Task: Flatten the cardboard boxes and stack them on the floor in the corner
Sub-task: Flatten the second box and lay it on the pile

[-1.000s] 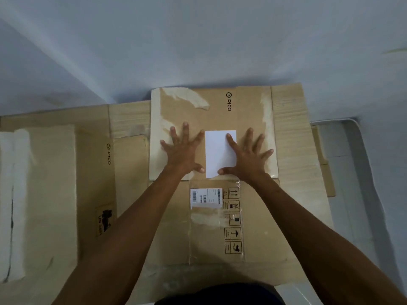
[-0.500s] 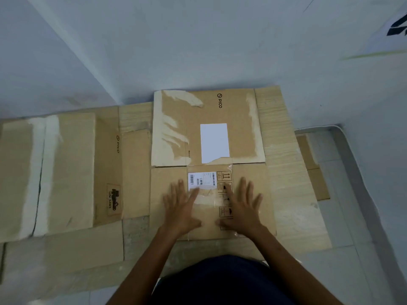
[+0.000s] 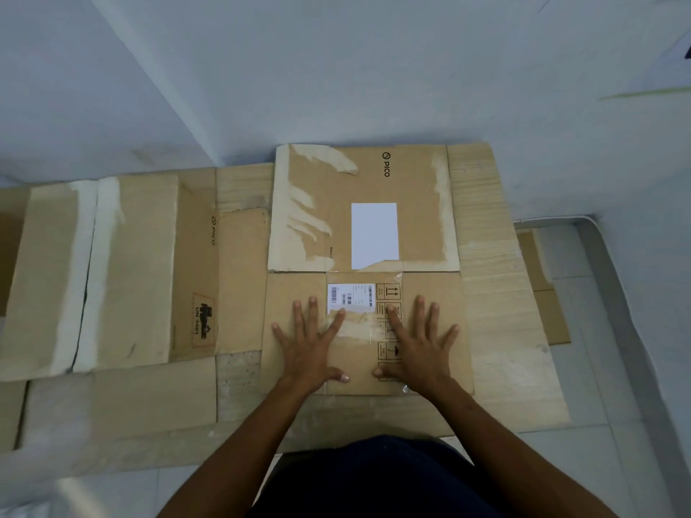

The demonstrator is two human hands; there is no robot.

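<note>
A bare indoor room, perhaps a storeroom or a plain home room; I cannot tell which. Pale painted walls (image 3: pixel 374 69) meet in a corner (image 3: pixel 220 160), the floor (image 3: pixel 605 472) has light tiles, a thin cable (image 3: pixel 549 219) follows the wall foot, and flat cardboard (image 3: pixel 493 293) with a shipping label (image 3: pixel 351 297) lies there

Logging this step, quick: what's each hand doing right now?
Left hand: open, pressing flat on the flattened cardboard box.
Right hand: open, pressing the same box.

A: What's being worn here?
B: Dark navy clothing (image 3: pixel 374 480), right at the near edge, centre.
A: And further out?
B: Bare forearms (image 3: pixel 239 443), bare left hand (image 3: pixel 310 349), bare right hand (image 3: pixel 418 349), short fingernails.
</note>
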